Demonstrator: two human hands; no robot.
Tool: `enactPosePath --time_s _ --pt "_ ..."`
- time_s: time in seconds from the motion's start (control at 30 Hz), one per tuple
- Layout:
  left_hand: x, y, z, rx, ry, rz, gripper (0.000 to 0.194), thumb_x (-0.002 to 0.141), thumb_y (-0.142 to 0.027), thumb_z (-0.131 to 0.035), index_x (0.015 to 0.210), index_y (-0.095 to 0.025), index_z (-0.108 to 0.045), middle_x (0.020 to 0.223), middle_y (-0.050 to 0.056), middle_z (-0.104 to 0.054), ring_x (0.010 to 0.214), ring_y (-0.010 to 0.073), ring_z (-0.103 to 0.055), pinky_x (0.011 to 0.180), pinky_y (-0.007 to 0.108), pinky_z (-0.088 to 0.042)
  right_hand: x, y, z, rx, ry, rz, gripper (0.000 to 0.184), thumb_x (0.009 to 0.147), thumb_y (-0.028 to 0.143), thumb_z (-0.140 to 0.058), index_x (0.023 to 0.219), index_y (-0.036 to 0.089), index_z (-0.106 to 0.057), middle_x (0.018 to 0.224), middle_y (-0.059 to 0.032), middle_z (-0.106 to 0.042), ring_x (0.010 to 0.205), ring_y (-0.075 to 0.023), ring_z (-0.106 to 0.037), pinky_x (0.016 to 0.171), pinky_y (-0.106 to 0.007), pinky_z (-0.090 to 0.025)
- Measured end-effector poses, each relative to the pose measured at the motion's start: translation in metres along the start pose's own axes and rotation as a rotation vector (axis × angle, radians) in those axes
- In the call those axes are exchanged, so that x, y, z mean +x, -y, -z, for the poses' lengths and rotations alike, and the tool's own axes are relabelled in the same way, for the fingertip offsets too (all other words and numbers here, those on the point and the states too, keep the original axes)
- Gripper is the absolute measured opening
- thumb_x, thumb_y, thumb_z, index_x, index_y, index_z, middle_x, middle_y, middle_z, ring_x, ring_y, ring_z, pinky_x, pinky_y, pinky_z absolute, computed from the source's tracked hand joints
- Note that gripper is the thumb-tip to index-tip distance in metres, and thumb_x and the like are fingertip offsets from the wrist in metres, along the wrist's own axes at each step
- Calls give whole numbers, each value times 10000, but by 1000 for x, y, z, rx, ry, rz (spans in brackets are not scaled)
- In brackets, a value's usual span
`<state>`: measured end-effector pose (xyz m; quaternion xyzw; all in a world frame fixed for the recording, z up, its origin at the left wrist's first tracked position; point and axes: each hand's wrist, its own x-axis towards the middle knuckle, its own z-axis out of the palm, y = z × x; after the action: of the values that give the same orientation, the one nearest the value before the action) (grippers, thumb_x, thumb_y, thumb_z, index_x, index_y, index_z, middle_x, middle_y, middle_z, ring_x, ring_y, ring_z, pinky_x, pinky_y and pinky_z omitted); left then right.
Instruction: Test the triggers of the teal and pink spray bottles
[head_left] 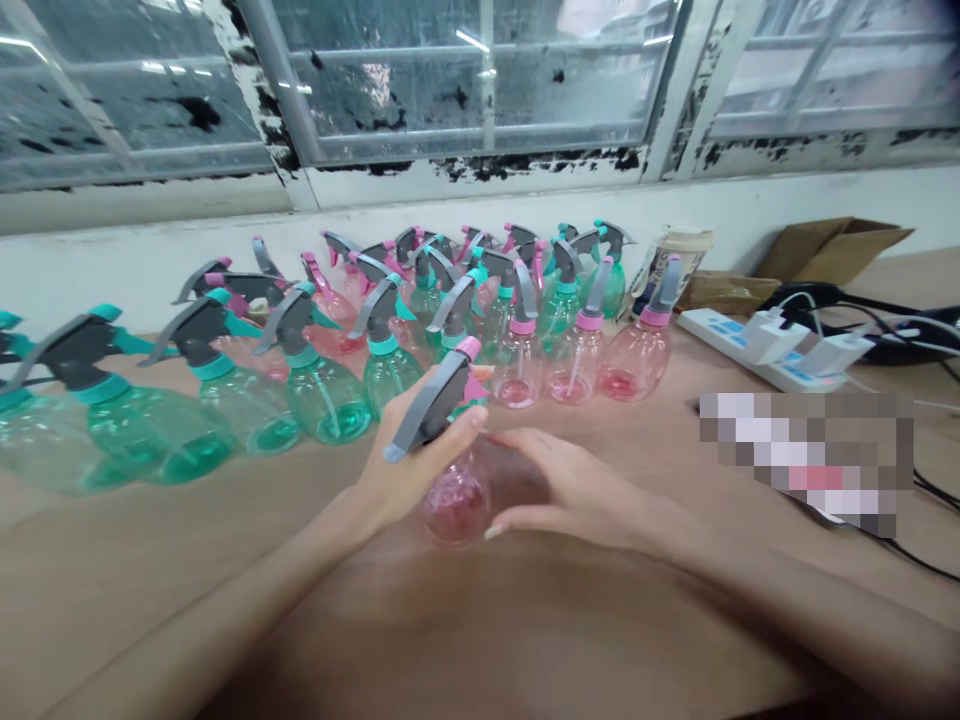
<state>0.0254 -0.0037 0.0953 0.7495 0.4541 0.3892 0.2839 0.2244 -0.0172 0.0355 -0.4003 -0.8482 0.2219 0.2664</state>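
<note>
A pink spray bottle (455, 505) with a grey and pink trigger head stands slightly tilted in front of me at the middle of the table. My left hand (409, 440) is wrapped round its neck, just under the head. To the bottle's right is my right hand (566, 485), with thumb and fingers spread apart; whether a fingertip touches the bottle is unclear. Just behind them, several other pink spray bottles (517, 370) stand in line. On the left runs a row of green spray bottles (330, 400) with grey and teal heads, some liquid inside.
More pink and green bottles crowd against the wall below the windows. At right are a paper cup (679, 262), a brown paper bag (825, 250), a power strip (750, 345) with white chargers, black cables (892, 335) and a pixelated object (817, 465).
</note>
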Motion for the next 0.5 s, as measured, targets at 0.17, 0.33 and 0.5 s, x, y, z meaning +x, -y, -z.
enactPosePath --time_s 0.17,0.33,0.5 --pt "-3 -7 -7 -118 -16 -27 471 878 -414 -563 1314 -256 -481 1260 48 -606 1099 242 -603 949 392 -479 7 40 -13 -1 -148 70 854 716 643 -680 1379 197 -377 1326 -139 -563 1209 -310 -540 971 -470 -478" --pt "-19 -22 -14 -88 69 -37 553 854 -377 -605 1364 -279 -414 1294 66 -590 1160 288 -582 957 426 -490 3 56 -21 -104 -199 75 551 783 580 -646 1129 163 -543 1153 -140 -620 1094 -306 -576 905 -458 -500" --pt "-38 -19 -12 25 134 -90 857 779 -419 -701 1475 -296 -217 1513 94 -365 1344 322 -406 1076 498 -380 -27 38 13 -49 -203 -89 502 753 589 -672 1068 215 -558 997 -85 -657 889 -272 -634 761 -428 -534"
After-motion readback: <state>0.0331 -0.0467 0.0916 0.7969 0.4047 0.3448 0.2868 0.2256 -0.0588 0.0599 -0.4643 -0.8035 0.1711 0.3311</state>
